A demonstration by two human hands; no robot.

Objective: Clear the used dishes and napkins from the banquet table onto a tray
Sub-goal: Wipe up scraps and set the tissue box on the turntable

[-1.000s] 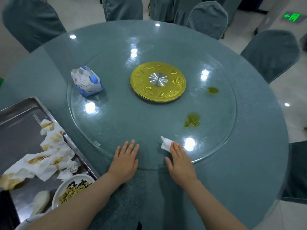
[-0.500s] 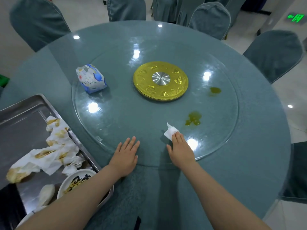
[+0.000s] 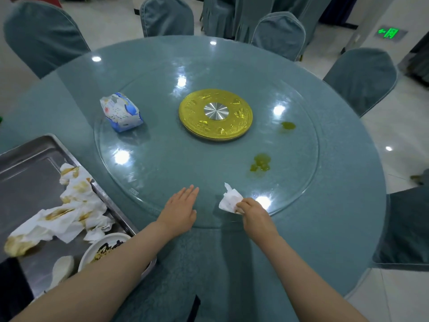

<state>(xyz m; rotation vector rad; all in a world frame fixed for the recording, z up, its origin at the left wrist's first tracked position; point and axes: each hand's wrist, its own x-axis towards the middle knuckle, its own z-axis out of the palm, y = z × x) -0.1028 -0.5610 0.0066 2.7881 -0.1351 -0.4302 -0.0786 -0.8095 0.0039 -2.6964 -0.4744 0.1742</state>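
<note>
A small crumpled white napkin [image 3: 228, 199] lies at the near edge of the glass turntable [image 3: 162, 163]. My right hand [image 3: 254, 212] pinches it with curled fingers. My left hand [image 3: 180, 211] rests flat on the glass to the left of the napkin, fingers straight. At the left, a steel tray [image 3: 27, 163] sits on the table edge with several stained napkins [image 3: 69, 210] and a white bowl of leftovers [image 3: 102, 251] in it.
A blue and white tissue pack [image 3: 120, 112] sits on the glass at the back left. A gold hub [image 3: 216, 113] marks the turntable's centre. Two greenish spills [image 3: 261, 162] [image 3: 288, 125] lie at right. Covered chairs [image 3: 359, 77] ring the round table.
My right hand slid along the glass to the small napkin and curled its fingers onto it. My left hand stayed flat on the glass.
</note>
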